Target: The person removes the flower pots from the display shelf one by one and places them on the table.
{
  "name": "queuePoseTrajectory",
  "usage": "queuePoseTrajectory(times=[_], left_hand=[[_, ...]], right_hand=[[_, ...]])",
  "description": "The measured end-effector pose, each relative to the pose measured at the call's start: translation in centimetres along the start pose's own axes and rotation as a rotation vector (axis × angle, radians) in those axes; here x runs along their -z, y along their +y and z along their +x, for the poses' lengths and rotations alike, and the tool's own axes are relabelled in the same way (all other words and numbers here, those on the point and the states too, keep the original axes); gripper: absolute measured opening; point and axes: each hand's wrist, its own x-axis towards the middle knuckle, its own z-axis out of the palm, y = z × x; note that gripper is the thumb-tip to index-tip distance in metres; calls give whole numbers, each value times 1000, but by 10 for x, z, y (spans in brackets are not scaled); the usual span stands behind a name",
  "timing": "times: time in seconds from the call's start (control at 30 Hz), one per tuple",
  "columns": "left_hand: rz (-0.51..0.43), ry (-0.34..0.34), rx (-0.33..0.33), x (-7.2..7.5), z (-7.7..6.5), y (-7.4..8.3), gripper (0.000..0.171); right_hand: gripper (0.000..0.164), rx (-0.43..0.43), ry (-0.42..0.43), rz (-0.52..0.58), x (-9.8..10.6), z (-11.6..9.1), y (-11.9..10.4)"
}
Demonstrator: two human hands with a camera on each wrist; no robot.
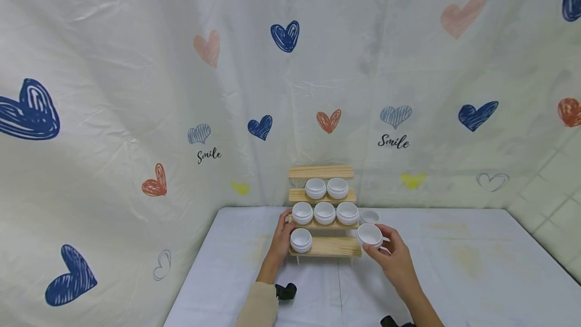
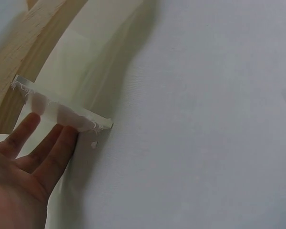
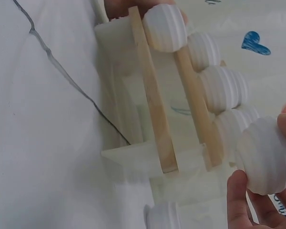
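Head view bright, evenly lit; wrist views duller, slightly soft; faint shadows on white tabletop (image 1: pixel 458 286).

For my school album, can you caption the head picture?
Right hand holds a white cup beside a stepped wooden rack; left hand touches its left side.

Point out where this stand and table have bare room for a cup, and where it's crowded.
Bare: the bottom shelf, right of its lone cup; the top shelf; the tabletop right of the right hand and left of the left hand. Crowded: the three-cup shelf, and right of the stand, with the held cup and another cup.
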Motion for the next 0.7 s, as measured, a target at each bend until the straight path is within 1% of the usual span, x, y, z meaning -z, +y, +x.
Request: queuePoseTrajectory(times=[0.03, 0.27, 0.33, 0.4, 0.5, 0.6, 0.63, 0.7], left_hand=[[2, 6, 1, -1, 3, -5, 43], [-2, 3, 3, -1, 4, -4, 45], [-16, -2, 10, 0, 5, -3, 45], [-34, -11, 15, 1, 4, 1, 45], [-58, -28, 12, 4, 0, 14, 44], [-51, -32, 2, 5, -5, 26, 43], [-50, -31, -1, 5, -7, 28, 43], [-55, -23, -1, 5, -6, 26, 43]], right_hand=[[65, 4, 3, -2, 0, 0, 0], [66, -7, 12, -11, 4, 3, 1], [67, -9, 15, -11, 5, 3, 0], [68, -13, 19, -8, 7, 4, 0], [69, -11, 26, -7, 9, 4, 0], [69, -9, 34, -13, 11, 6, 2], [69, -9, 35, -22, 12, 6, 2], [68, -12, 37, -34, 14, 7, 3]])
